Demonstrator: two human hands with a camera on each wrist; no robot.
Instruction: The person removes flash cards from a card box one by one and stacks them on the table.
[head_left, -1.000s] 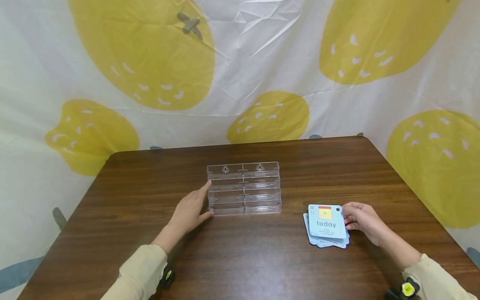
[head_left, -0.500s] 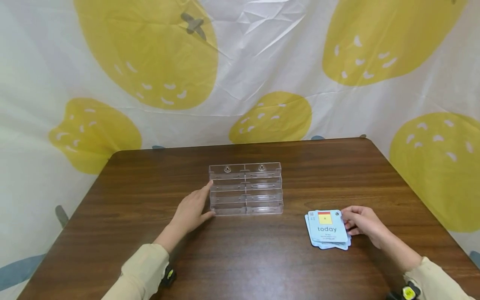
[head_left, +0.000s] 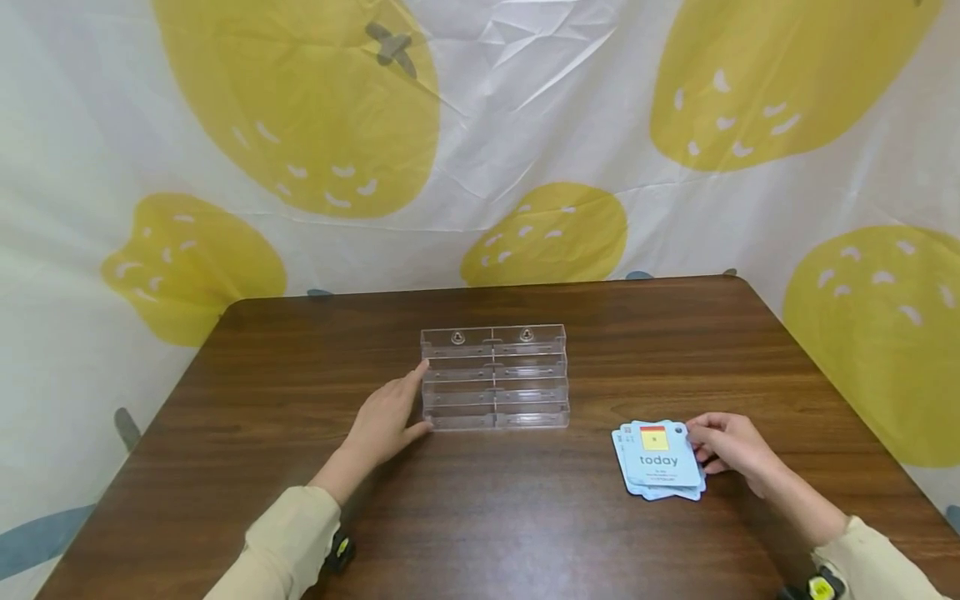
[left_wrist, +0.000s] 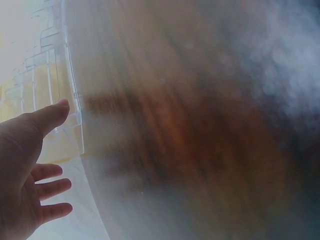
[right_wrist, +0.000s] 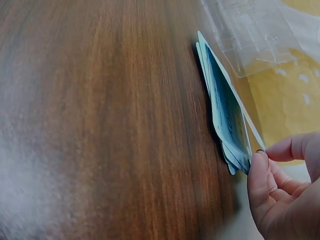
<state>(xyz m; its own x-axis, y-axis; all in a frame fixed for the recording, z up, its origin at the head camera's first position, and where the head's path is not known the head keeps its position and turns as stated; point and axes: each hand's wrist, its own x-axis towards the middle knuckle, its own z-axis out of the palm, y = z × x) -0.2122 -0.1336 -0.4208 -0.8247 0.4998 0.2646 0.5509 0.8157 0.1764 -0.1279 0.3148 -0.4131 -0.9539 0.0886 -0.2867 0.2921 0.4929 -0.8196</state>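
A clear plastic tiered rack (head_left: 496, 379) with two columns of compartments stands mid-table. My left hand (head_left: 385, 417) is at its left side, fingers extended, with a fingertip near an upper tier and the thumb at the front corner. To the right lies a small pile of light-blue flash cards (head_left: 624, 479). My right hand (head_left: 731, 448) pinches the top card, printed "today" (head_left: 662, 461), at its right edge between thumb and finger. In the right wrist view, this card (right_wrist: 235, 92) is tilted up from the pile on the held side, leaving a narrow gap.
The brown wooden table (head_left: 510, 517) has a rounded far edge. Behind it hangs a white cloth (head_left: 360, 258) printed with large yellow fruit. Dark wrist cameras (head_left: 340, 552) sit at the cuffs of both light sleeves.
The "today" card in my right hand has come down closer to the pile. My left hand keeps its place at the rack; the head view has shifted slightly.
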